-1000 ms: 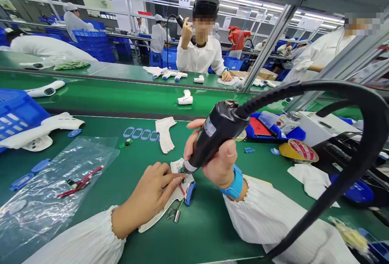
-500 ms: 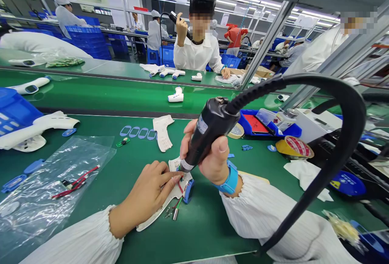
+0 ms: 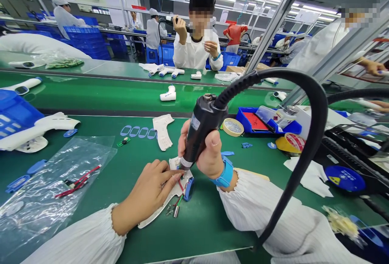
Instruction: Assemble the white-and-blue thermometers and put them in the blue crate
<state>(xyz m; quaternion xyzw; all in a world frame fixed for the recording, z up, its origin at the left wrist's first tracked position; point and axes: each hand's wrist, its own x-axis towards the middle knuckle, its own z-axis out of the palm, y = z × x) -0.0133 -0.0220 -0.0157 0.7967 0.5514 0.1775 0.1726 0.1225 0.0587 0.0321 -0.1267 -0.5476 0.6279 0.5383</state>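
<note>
My right hand (image 3: 209, 154) is wrapped round a black electric screwdriver (image 3: 202, 124) with a thick cable. The tool leans, its tip down at a white thermometer housing half (image 3: 183, 183) on the green bench. My left hand (image 3: 156, 187) lies over that housing, thumb and forefinger pressed together close to the tip. Its fingers hold the housing down; the exact spot under them is hidden. Red and green wires, a small metal cylinder (image 3: 176, 211) and a blue part (image 3: 189, 189) stick out from the housing's right side.
Another white housing half (image 3: 163, 131) and blue rings (image 3: 134, 131) lie ahead. A plastic bag (image 3: 69, 179) with red wires on it is at left. A round dish of screws (image 3: 233, 127) and a blue tray (image 3: 253, 122) stand at right. A co-worker (image 3: 197, 45) sits beyond the conveyor (image 3: 121, 97).
The screwdriver and my right hand have shifted slightly left and stand a little more upright. The thermometer on the conveyor has moved left. The co-worker opposite has raised a hand from the bench.
</note>
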